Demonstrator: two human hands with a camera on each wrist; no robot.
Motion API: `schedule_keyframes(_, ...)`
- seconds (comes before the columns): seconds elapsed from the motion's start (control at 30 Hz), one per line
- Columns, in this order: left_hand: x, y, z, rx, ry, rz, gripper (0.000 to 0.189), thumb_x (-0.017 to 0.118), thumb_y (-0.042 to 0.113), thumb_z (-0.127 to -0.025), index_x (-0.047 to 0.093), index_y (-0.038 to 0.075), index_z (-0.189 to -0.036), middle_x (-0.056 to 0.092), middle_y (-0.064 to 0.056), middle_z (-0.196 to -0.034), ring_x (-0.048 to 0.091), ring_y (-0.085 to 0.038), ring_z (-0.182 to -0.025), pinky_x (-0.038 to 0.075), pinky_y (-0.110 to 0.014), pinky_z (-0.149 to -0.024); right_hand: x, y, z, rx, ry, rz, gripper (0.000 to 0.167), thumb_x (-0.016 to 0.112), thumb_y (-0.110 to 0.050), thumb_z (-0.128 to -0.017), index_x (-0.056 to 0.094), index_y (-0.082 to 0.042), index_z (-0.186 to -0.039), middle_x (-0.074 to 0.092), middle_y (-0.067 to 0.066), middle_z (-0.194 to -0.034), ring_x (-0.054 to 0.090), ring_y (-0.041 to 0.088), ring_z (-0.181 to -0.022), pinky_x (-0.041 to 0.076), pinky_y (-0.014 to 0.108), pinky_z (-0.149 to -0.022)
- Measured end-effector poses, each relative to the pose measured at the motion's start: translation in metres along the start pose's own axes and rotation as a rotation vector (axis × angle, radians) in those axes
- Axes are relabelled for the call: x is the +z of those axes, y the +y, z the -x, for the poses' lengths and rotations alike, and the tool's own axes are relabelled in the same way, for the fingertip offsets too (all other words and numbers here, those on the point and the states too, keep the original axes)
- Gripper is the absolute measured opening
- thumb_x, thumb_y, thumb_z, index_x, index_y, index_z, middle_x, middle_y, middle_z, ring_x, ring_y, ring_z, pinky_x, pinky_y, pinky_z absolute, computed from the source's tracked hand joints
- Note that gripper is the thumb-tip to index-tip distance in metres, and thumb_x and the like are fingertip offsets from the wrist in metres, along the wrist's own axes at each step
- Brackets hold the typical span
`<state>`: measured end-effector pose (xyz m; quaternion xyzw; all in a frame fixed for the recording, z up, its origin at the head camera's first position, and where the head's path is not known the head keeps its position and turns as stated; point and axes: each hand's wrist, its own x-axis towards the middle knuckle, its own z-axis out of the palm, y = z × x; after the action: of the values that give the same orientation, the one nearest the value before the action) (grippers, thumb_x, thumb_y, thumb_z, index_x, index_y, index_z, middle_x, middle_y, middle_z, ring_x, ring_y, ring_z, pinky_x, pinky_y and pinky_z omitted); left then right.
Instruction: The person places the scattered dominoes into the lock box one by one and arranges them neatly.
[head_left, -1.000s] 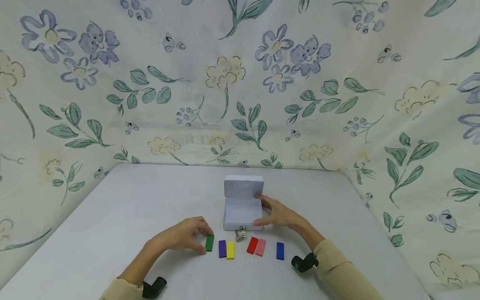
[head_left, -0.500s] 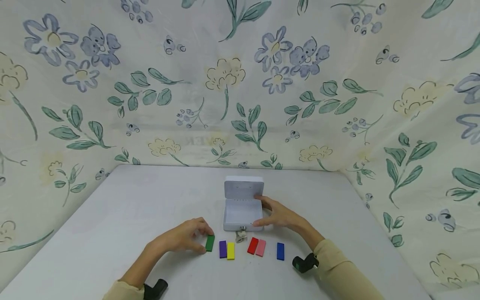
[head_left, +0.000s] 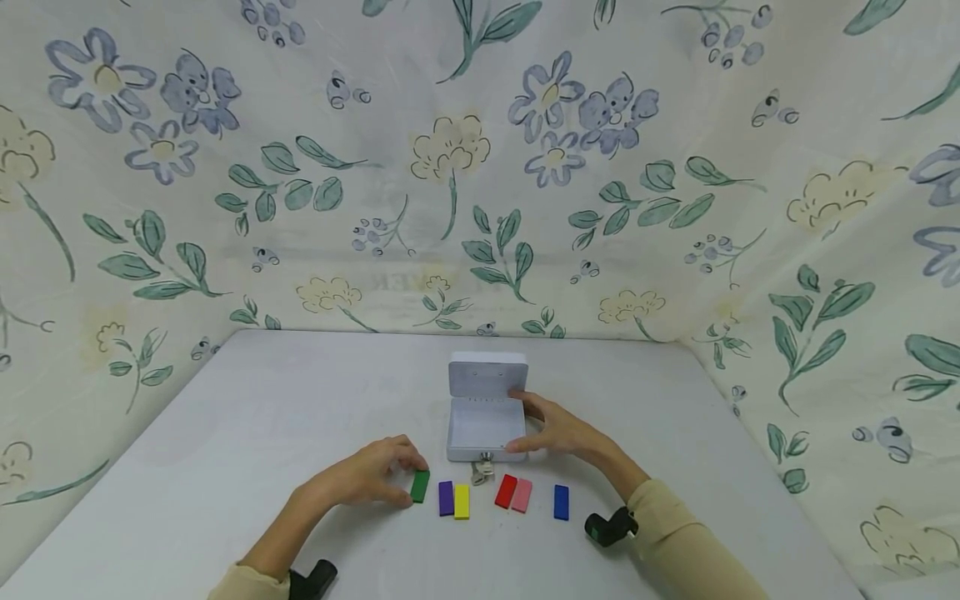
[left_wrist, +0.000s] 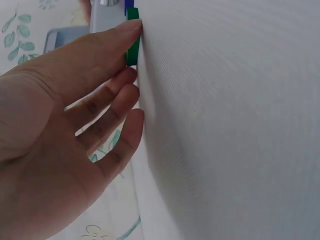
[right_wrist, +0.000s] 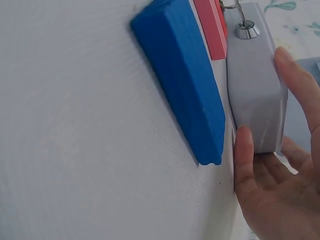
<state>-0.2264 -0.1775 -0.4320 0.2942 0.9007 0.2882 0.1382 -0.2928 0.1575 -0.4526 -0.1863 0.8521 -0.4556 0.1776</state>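
My left hand (head_left: 367, 475) pinches a small green block (head_left: 420, 487) by its ends, thumb at the near end and fingertips at the far end. In the left wrist view the green block (left_wrist: 133, 40) stands at the white table's surface, partly covered by the thumb. A light grey metal lock box (head_left: 461, 455) stands with its lid up, and nothing shows inside. My right hand (head_left: 555, 427) grips the box's right side, its thumb on the front rim and fingers toward the back corner. Keys (head_left: 480, 473) hang from the front lock (right_wrist: 247, 30).
Between the hands, in front of the box, lie a purple block (head_left: 446, 498), a yellow block (head_left: 462, 502), a red block (head_left: 506, 491) and a pink block (head_left: 522, 496). A blue block (head_left: 561, 502) lies farther right. Flowered cloth (head_left: 450, 250) encloses the white table (head_left: 337, 375).
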Motion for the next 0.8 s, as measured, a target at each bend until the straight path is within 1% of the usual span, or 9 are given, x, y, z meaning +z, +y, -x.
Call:
schedule_keyframes(0.33, -0.0005, -0.0006, 0.0025, -0.004, 0.000, -0.041, 0.036, 0.082, 0.021, -0.078, 0.071, 0.015, -0.112, 0.061, 0.005, -0.111, 0.054, -0.015, -0.099, 0.049, -0.027, -0.084, 0.0001, 0.0005, 0.0002, -0.001, 0.000, 0.001, 0.093, 0.082, -0.034, -0.078, 0.030, -0.022, -0.154, 0.020, 0.013, -0.164, 0.023, 0.038, -0.150, 0.018, 0.062, -0.118)
schedule_keyframes(0.5, -0.0013, -0.0001, 0.0026, -0.008, -0.002, -0.034, 0.037, 0.081, 0.023, -0.079, 0.070, 0.014, -0.113, 0.062, 0.004, -0.110, 0.055, -0.016, -0.099, 0.049, -0.028, -0.084, 0.0003, 0.0005, 0.0005, -0.003, -0.002, 0.000, 0.093, 0.082, -0.033, -0.079, 0.029, -0.021, -0.154, 0.020, 0.013, -0.164, 0.023, 0.038, -0.150, 0.018, 0.063, -0.118)
schedule_keyframes(0.67, -0.0024, -0.0022, 0.0006, 0.001, -0.013, -0.015, 0.042, 0.081, 0.026, -0.080, 0.068, 0.010, -0.117, 0.064, 0.003, -0.109, 0.058, -0.016, -0.099, 0.053, -0.030, -0.084, -0.0001, 0.0005, 0.0017, -0.003, -0.005, -0.001, 0.093, 0.082, -0.033, -0.079, 0.029, -0.020, -0.155, 0.019, 0.013, -0.164, 0.022, 0.038, -0.150, 0.016, 0.063, -0.119)
schedule_keyframes(0.8, -0.0034, -0.0040, -0.0008, 0.011, -0.008, -0.014, 0.044, 0.080, 0.025, -0.080, 0.067, 0.009, -0.119, 0.066, 0.003, -0.109, 0.060, -0.015, -0.099, 0.054, -0.031, -0.084, -0.0009, -0.0006, 0.0014, -0.007, -0.008, -0.004, 0.093, 0.082, -0.032, -0.079, 0.029, -0.020, -0.154, 0.020, 0.013, -0.164, 0.022, 0.038, -0.150, 0.016, 0.063, -0.118)
